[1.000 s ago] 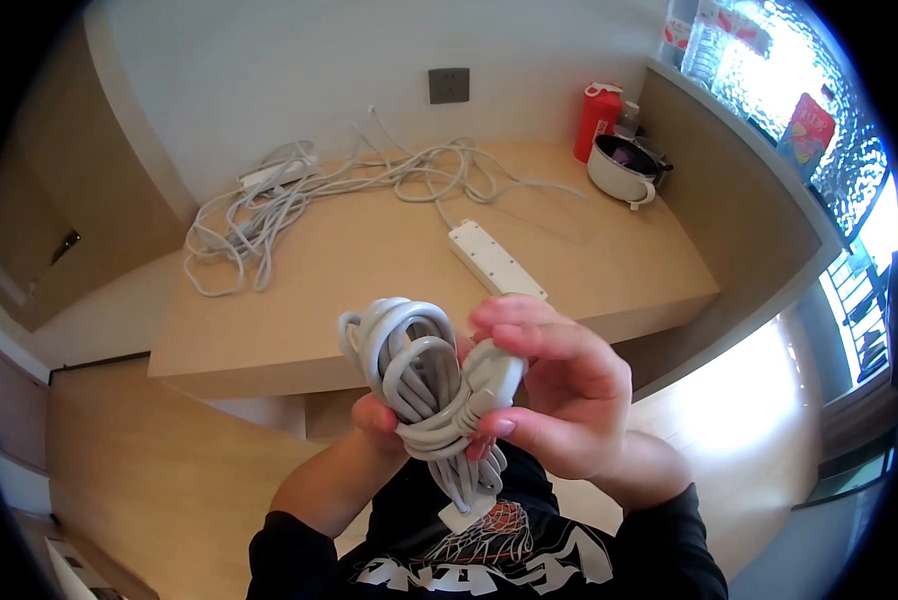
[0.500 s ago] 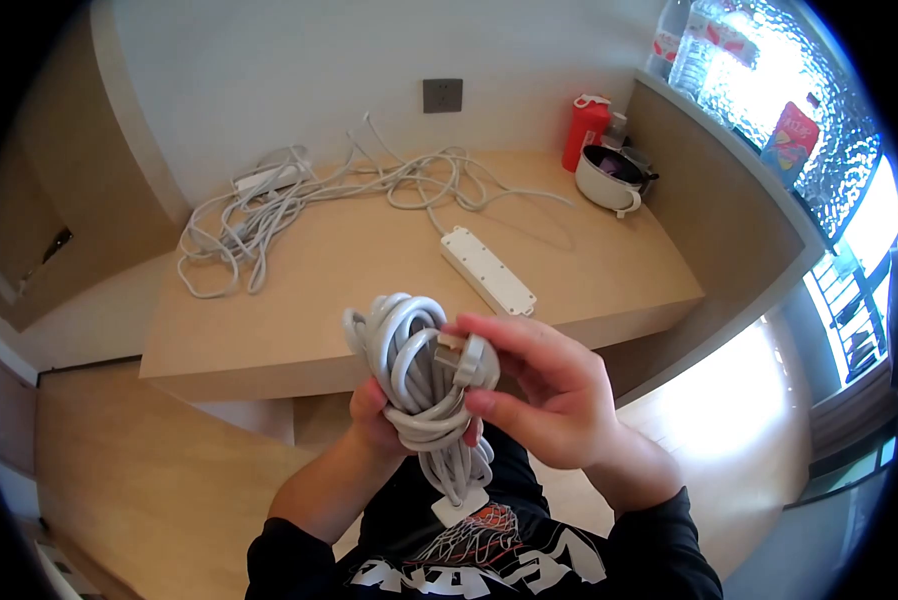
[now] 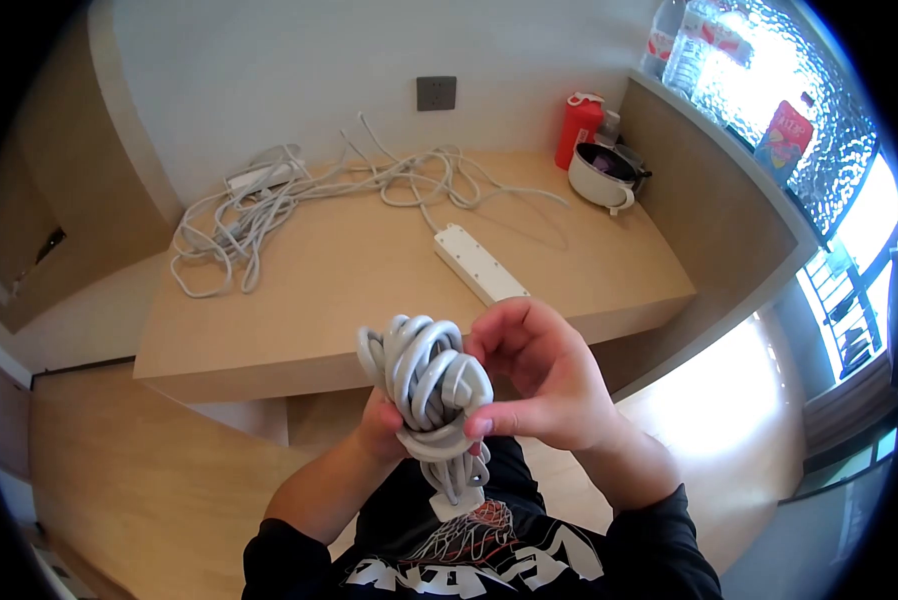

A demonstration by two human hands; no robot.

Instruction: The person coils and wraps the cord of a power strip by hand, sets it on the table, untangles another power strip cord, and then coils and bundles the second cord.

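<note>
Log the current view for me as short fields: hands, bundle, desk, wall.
Left hand: around the coiled cable bundle
Right hand: thumb and fingers at the plug
Bundle: held up before the desk
Desk: loose cables, power strip, red bottle, pot
Wall: grey socket, nothing plugged in

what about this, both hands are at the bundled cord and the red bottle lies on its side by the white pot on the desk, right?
Not quite: the red bottle stands upright by the white pot on the desk, as the head view shows. The left hand and right hand are indeed at the bundled cord.
</note>
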